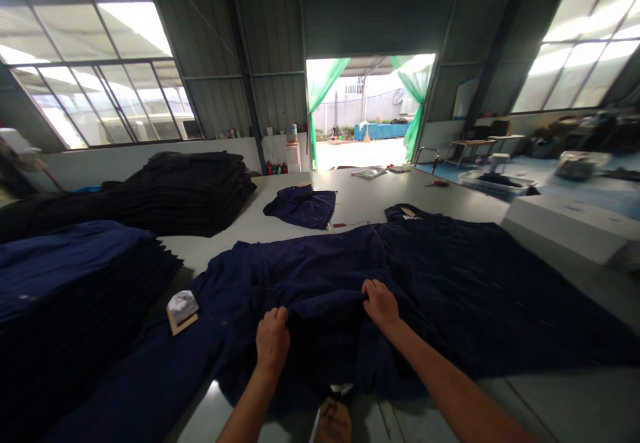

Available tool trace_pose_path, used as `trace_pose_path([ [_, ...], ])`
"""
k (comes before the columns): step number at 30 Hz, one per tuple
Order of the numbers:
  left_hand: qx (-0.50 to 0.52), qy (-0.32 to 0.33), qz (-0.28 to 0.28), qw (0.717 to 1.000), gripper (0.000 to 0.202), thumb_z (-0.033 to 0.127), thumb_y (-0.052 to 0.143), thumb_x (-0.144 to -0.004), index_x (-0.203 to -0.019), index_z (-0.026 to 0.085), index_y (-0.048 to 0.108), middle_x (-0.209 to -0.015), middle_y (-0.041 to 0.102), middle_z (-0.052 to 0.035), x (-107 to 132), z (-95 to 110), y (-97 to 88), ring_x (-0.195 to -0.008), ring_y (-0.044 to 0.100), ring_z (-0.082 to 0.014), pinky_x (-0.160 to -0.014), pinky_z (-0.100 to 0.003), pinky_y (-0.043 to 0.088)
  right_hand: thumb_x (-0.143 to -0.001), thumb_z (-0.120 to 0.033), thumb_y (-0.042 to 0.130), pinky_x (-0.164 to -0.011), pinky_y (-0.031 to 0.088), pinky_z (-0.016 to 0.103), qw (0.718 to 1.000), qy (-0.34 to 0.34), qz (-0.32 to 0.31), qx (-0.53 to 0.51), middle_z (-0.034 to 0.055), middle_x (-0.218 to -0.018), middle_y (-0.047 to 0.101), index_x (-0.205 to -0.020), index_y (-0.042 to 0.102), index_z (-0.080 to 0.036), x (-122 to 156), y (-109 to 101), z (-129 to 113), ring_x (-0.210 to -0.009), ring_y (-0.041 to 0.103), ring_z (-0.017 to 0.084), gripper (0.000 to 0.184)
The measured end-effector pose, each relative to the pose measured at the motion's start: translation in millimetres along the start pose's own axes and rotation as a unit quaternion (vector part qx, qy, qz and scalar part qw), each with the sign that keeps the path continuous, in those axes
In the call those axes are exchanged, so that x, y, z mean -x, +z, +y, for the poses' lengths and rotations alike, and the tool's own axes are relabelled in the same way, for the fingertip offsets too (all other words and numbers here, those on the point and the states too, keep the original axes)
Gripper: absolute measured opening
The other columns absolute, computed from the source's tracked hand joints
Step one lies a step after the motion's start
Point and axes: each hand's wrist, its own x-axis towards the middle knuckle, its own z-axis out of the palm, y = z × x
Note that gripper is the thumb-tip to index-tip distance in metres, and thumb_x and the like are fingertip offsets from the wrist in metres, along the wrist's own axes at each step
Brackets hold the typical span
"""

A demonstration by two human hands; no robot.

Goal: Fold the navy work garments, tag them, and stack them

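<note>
A dark navy garment [320, 263] is spread over the table in front of me. Its near edge is lifted between my two hands and sags a little in the middle. My left hand [273, 339] grips that edge, fingers curled into the cloth. Further right, my right hand [381, 303] pinches the same edge. Below the cloth, near the table's front, a brown tag [334, 419] shows. On the left part of the navy cloth lie a grey-and-white card and a brown card [183, 313]. More navy cloth [480, 283] stretches out to the right.
Stacks of folded navy garments [75, 276] and black garments [185, 193] stand at left. A small folded navy piece [303, 206] lies at the back of the table [350, 189]. A white box [570, 226] sits at right, near a basket [497, 186]. A doorway with green curtains [324, 89] is ahead.
</note>
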Motion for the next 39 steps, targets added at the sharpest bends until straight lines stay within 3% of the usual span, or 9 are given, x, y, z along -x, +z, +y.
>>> trace_pose_path([
  [3, -0.009, 0.034, -0.004, 0.999, 0.033, 0.025, 0.049, -0.076, -0.109, 0.023, 0.050, -0.106, 0.056, -0.0053, 4, 11, 14.9, -0.102, 0.047, -0.0214, -0.084, -0.032, 0.033, -0.073, -0.011, 0.042, -0.078, 0.037, 0.024, 1.000, -0.014, -0.014, -0.016, 0.0007, -0.092, 0.061, -0.098, 0.053, -0.023, 3, 5, -5, -0.090, 0.056, 0.014, 0.030],
  [8, -0.021, -0.054, -0.083, 0.995, 0.054, 0.039, 0.046, -0.079, -0.126, 0.015, 0.034, -0.109, 0.056, -0.0148, 0, 10, 33.9, -0.099, 0.054, -0.0273, -0.078, -0.037, 0.037, -0.074, -0.031, 0.051, -0.085, 0.037, 0.034, 0.999, 0.037, 0.013, 0.009, 0.0108, -0.113, 0.053, -0.116, 0.039, -0.019, 16, 20, -12, -0.106, 0.050, 0.024, 0.045],
  [11, -0.003, -0.082, -0.127, 0.989, 0.047, 0.034, 0.042, -0.081, -0.123, 0.012, 0.035, -0.102, 0.061, -0.0158, -6, 5, 37.3, -0.093, 0.059, -0.0266, -0.075, -0.036, 0.039, -0.063, -0.034, 0.062, -0.079, 0.039, 0.041, 0.992, 0.090, -0.058, 0.063, 0.0148, -0.113, 0.050, -0.112, 0.040, -0.018, 29, 29, -16, -0.101, 0.052, 0.030, 0.056],
  [15, 0.033, -0.077, -0.137, 0.987, 0.039, 0.014, 0.039, -0.079, -0.118, 0.015, 0.039, -0.101, 0.063, -0.0128, -12, -7, 31.5, -0.088, 0.062, -0.0198, -0.071, -0.028, 0.041, -0.063, -0.014, 0.058, -0.069, 0.041, 0.031, 0.984, 0.089, -0.147, 0.045, 0.0101, -0.096, 0.058, -0.112, 0.040, -0.017, 33, 28, -10, -0.085, 0.060, 0.023, 0.052],
  [23, 0.117, -0.088, -0.056, 0.988, 0.021, 0.016, 0.035, -0.082, -0.092, 0.021, 0.052, -0.088, 0.065, -0.0040, 3, -39, 12.6, -0.083, 0.061, -0.0144, -0.070, -0.021, 0.040, -0.067, -0.002, 0.041, -0.077, 0.038, 0.027, 0.996, 0.057, -0.022, 0.062, 0.0106, -0.109, 0.050, -0.111, 0.042, -0.019, 39, -2, 18, -0.099, 0.051, 0.019, 0.047],
  [26, 0.133, -0.097, -0.054, 0.985, 0.020, 0.019, 0.035, -0.083, -0.088, 0.022, 0.054, -0.077, 0.066, -0.0031, 10, -36, 11.2, -0.073, 0.062, -0.0154, -0.065, -0.022, 0.041, -0.069, 0.000, 0.036, -0.075, 0.039, 0.026, 0.998, 0.009, -0.042, 0.036, 0.0083, -0.102, 0.056, -0.110, 0.045, -0.019, 44, -2, 17, -0.091, 0.054, 0.018, 0.046],
  [31, 0.178, -0.108, 0.112, 0.972, 0.028, 0.021, 0.022, -0.088, -0.105, 0.020, 0.043, -0.100, 0.062, -0.0062, 16, -28, -1.9, -0.087, 0.059, -0.0140, -0.077, -0.023, 0.040, -0.076, -0.002, 0.025, -0.088, 0.037, 0.026, 0.999, -0.035, 0.019, -0.036, 0.0077, -0.114, 0.053, -0.121, 0.038, -0.017, 41, -6, 21, -0.105, 0.050, 0.015, 0.048],
  [36, 0.137, -0.082, -0.069, 0.985, 0.019, 0.012, 0.035, -0.077, -0.091, 0.022, 0.043, -0.085, 0.062, -0.0031, 28, -25, 4.6, -0.080, 0.060, -0.0154, -0.067, -0.023, 0.039, -0.066, 0.003, 0.035, -0.084, 0.039, 0.030, 0.998, 0.018, -0.020, 0.062, 0.0108, -0.111, 0.051, -0.116, 0.045, -0.018, 47, 9, 34, -0.100, 0.050, 0.021, 0.054],
  [39, 0.105, -0.083, -0.091, 0.987, 0.015, 0.014, 0.039, -0.075, -0.085, 0.024, 0.041, -0.084, 0.062, -0.0013, 38, -21, 10.5, -0.080, 0.060, -0.0154, -0.062, -0.023, 0.036, -0.066, 0.002, 0.036, -0.082, 0.039, 0.029, 0.997, 0.019, -0.025, 0.072, 0.0115, -0.106, 0.051, -0.109, 0.049, -0.016, 56, 19, 35, -0.094, 0.052, 0.020, 0.048],
])
